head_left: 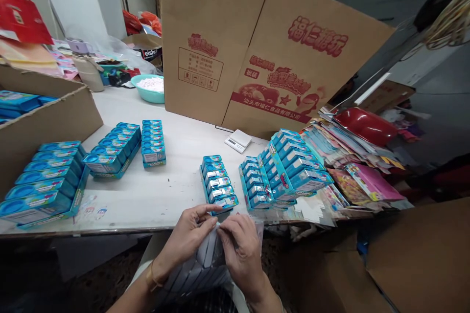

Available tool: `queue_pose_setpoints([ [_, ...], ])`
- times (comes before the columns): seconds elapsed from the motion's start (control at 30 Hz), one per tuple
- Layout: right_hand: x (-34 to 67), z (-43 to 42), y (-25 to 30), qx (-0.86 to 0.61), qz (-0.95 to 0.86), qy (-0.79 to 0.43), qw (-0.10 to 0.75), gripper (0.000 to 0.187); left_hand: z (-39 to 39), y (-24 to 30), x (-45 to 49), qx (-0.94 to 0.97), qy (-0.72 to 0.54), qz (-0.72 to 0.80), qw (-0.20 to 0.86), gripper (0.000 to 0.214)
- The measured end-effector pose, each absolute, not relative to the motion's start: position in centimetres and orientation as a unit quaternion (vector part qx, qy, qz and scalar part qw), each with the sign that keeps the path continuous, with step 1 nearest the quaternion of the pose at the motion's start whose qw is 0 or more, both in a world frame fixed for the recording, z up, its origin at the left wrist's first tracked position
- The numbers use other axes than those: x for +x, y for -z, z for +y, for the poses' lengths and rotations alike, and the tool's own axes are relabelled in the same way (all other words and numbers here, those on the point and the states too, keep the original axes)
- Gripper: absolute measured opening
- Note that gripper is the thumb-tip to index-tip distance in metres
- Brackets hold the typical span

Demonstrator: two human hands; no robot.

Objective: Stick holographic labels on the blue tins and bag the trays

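My left hand (189, 235) and my right hand (240, 249) meet at the table's near edge, both pinching the top of a clear plastic bag (205, 266) that hangs below the table over my lap. Inside the bag lies a row of small boxes, greyed by the plastic. Just beyond my fingertips a row of blue boxes (218, 184) stands on the white table (172, 190). To its right, further blue box rows (253, 187) sit side by side, with a tilted stack of them (295, 166) beyond.
Trays of blue boxes (40, 183) (113, 149) and a stack (153, 142) fill the left. A big cardboard carton (257, 44) stands at the back, a small scale (238, 140) before it. An open carton (47, 117) sits far left, a teal bowl (150, 87) behind, printed packets (352, 166) right.
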State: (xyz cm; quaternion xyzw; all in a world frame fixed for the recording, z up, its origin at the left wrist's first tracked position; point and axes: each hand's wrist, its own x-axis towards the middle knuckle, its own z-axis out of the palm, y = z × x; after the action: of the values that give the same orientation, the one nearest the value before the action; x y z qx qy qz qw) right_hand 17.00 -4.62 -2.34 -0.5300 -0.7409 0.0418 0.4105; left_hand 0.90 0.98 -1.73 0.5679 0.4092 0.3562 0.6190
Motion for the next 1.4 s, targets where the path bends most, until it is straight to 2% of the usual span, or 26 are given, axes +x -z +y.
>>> queue_pose_setpoints([
  [0.13,17.1,-4.8,2.6,-0.507,-0.752,0.044,0.419,0.02,1.2,1.6,1.0,0.554,-0.364,0.41,0.626,0.041],
  [0.27,17.2,-5.0,3.0,-0.503,-0.751,0.071,0.421,0.027,1.3,1.6,1.0,0.542,-0.364,0.414,0.635,0.041],
  [0.5,16.7,-4.7,2.2,-0.516,-0.747,0.055,0.415,0.017,1.9,2.2,0.8,0.554,-0.364,0.416,0.622,0.039],
  [0.6,17.1,-4.5,0.6,-0.513,-0.757,-0.003,0.405,0.015,3.4,3.7,0.0,0.566,-0.37,0.456,0.578,0.035],
  [0.73,18.3,-2.5,-2.0,-0.561,-0.702,-0.185,0.398,0.018,5.3,5.5,-1.3,0.602,-0.387,0.489,0.498,0.039],
  [0.87,18.7,1.6,-3.2,-0.581,-0.644,-0.288,0.407,0.02,5.4,5.2,-1.7,0.63,-0.335,0.414,0.566,0.036],
  [1.0,18.3,5.5,-2.9,-0.581,-0.627,-0.314,0.414,0.021,5.9,4.0,-1.3,0.584,-0.259,0.365,0.677,0.052],
  [1.07,18.0,7.0,-2.5,-0.581,-0.619,-0.328,0.414,0.021,7.0,3.9,-1.0,0.553,-0.279,0.353,0.702,0.042],
  [1.13,17.8,8.4,-2.1,-0.582,-0.611,-0.342,0.413,0.021,8.6,4.2,-0.6,0.529,-0.323,0.368,0.693,0.033],
  [1.23,17.5,10.3,-1.1,-0.596,-0.596,-0.353,0.407,0.02,11.3,5.0,-0.1,0.511,-0.356,0.429,0.654,0.047],
  [1.4,17.3,13.4,1.4,-0.658,-0.6,-0.268,0.368,0.021,15.0,6.4,0.0,0.52,-0.337,0.475,0.624,0.048],
])
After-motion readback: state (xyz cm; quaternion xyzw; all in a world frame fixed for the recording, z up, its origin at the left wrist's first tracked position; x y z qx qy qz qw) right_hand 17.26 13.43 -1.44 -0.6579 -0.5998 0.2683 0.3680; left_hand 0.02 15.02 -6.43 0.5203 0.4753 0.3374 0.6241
